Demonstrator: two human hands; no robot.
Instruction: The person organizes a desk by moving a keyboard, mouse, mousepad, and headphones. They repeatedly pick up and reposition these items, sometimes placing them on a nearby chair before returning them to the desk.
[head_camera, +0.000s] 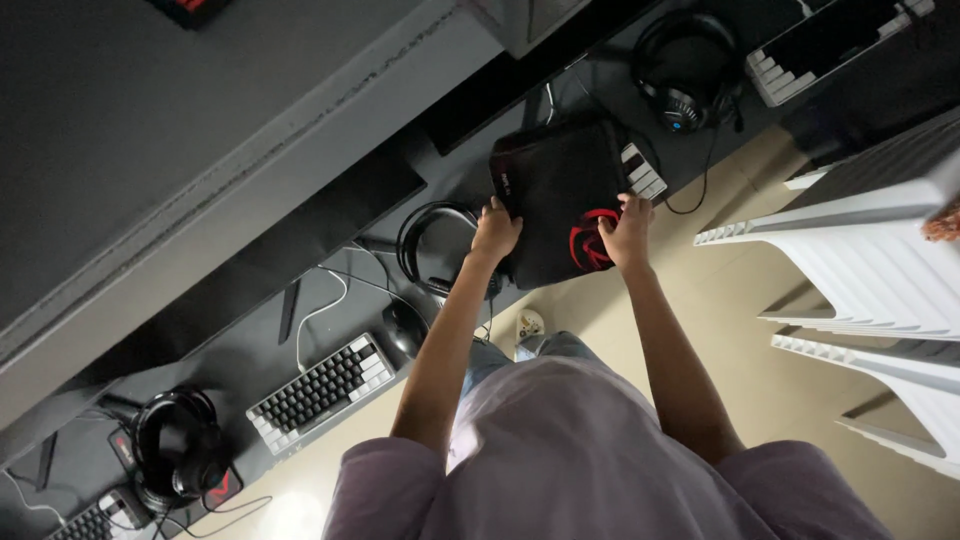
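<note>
Black mouse pad (556, 190) between left hand (494, 232) and right hand (628, 233); fingers grasping its near corners

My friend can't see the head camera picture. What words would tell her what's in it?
Seen from above, a person's left hand and right hand grip the near edge of a black mouse pad with a red emblem, lying over a white keyboard on a dark desk. Headphones and another keyboard lie nearby.
</note>
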